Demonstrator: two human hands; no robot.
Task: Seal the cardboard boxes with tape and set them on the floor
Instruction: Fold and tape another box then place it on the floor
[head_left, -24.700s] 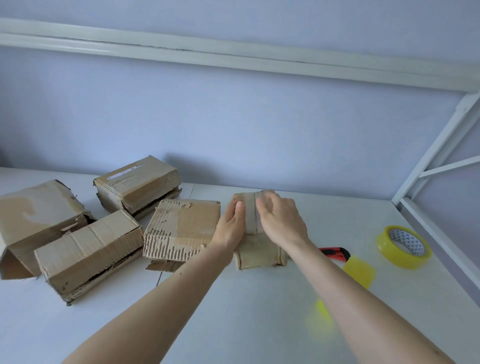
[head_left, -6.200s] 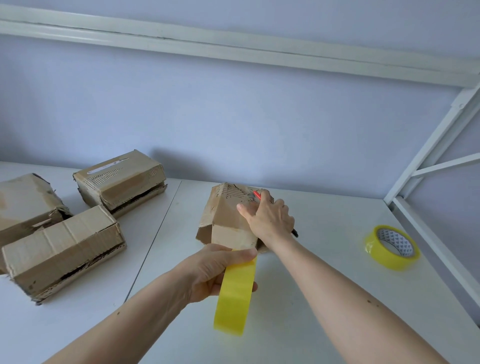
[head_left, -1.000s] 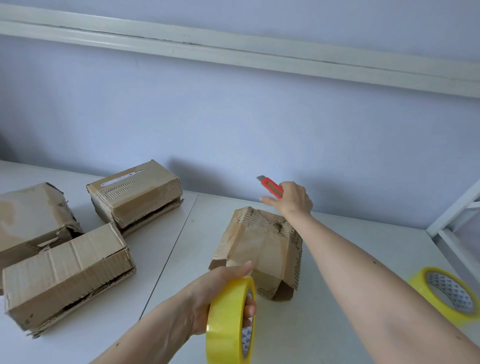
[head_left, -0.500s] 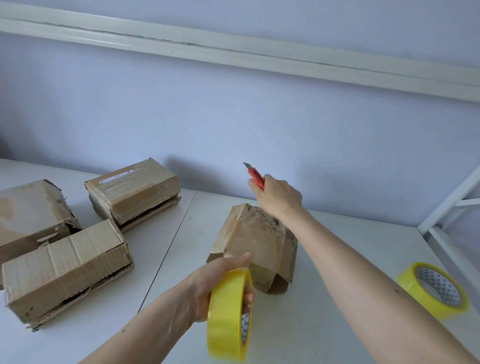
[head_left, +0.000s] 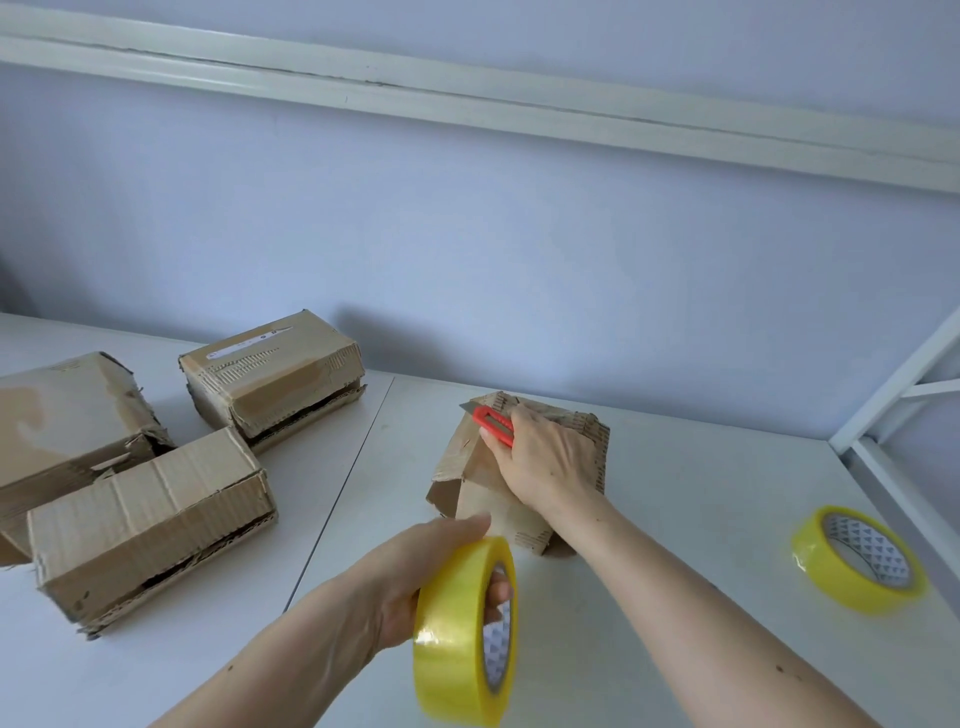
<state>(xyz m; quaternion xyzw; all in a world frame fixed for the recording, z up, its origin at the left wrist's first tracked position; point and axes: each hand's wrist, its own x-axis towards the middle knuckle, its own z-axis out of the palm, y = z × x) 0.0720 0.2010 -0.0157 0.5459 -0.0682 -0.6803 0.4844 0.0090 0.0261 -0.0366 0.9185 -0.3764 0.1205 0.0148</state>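
Right hand (head_left: 548, 460) grips a red cutter (head_left: 493, 425) against the small box (head_left: 483, 483) beneath it; left hand (head_left: 415, 577) holds a yellow tape roll (head_left: 457, 634) nearer. Three boxes (head_left: 150, 519) wait beyond the left hand, apparently unsealed; none visibly floored.

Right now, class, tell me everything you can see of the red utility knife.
The utility knife has a red plastic-looking body with a slot along it and a short grey blade tip showing at its upper left end. It lies tilted, blade pointing up and left, above the top of the small cardboard box. The right hand grips its rear end, hiding the rest. Whether the blade touches the cardboard cannot be told.
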